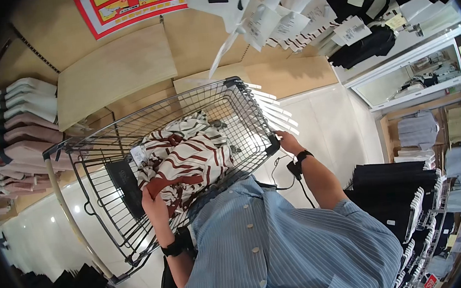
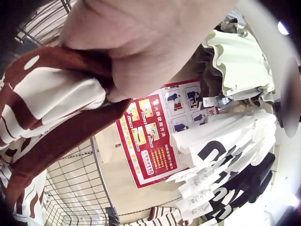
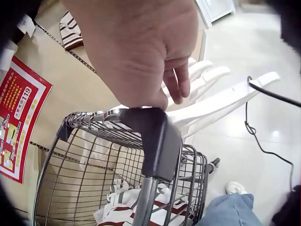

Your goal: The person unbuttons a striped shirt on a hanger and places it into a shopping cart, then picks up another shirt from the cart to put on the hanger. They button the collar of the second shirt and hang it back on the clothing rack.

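A white garment with red-brown stripes (image 1: 201, 155) lies bunched in the wire shopping cart (image 1: 182, 101). My left hand (image 1: 156, 206) grips its brown edge; in the left wrist view the brown trim (image 2: 51, 148) runs out from under my left hand (image 2: 136, 47). My right hand (image 1: 290, 142) rests at the cart's corner. Seen from the right wrist, my right hand (image 3: 141, 56) lies against the black corner piece (image 3: 153, 136), its visible fingers (image 3: 176, 84) loosely bent beside several white hangers (image 3: 225, 96). My right thumb is hidden.
Clothes on hangers (image 1: 25, 119) stand at the left, and more hang at the top with paper tags (image 1: 291, 21). Dark garments (image 1: 390, 189) fill a rack at the right. A red poster (image 1: 134, 6) is on the wall. A black cable (image 3: 256, 136) hangs near my right hand.
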A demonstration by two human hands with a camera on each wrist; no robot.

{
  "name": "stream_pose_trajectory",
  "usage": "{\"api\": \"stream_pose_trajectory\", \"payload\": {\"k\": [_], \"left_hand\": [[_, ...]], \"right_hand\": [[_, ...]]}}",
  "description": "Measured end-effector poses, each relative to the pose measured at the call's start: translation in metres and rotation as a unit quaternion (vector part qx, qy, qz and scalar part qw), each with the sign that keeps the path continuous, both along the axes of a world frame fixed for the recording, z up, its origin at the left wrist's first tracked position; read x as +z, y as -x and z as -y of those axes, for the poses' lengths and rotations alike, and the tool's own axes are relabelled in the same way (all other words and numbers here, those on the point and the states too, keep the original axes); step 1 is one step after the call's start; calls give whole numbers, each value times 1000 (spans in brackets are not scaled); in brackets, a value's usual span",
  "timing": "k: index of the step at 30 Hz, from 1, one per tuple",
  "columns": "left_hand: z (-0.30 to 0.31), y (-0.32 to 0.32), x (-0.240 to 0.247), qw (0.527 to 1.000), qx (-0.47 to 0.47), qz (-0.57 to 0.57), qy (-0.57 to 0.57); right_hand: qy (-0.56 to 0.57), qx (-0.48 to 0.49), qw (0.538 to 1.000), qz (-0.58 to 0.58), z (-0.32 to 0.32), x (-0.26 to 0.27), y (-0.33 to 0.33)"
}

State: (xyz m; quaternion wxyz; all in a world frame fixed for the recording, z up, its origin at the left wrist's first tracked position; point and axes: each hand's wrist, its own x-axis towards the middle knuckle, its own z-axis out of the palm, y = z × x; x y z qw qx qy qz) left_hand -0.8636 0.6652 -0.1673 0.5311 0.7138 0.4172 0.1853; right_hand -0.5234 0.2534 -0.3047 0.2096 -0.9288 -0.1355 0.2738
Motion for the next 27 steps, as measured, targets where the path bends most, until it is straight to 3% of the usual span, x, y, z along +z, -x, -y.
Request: {"api": "stream_pose_trajectory", "payload": {"k": [1,4,8,17,27], "left_hand": [[1,0,-1,1000,12,-2,-4],[1,1,-2,1000,16,-17,-9],[3,0,0,999,3,-41,-24],[8,5,-11,997,-11,-67,-29],[2,3,-32,997,-16,-55,-46]], "right_hand": [[20,43,998,39,2,-1,-2],[-25,17,999,-35,-3,6,-6],[15,63,996,64,-7,20,-6],[57,126,985,106,-10,26,9],[64,-13,988,141,26,66,59]]}}
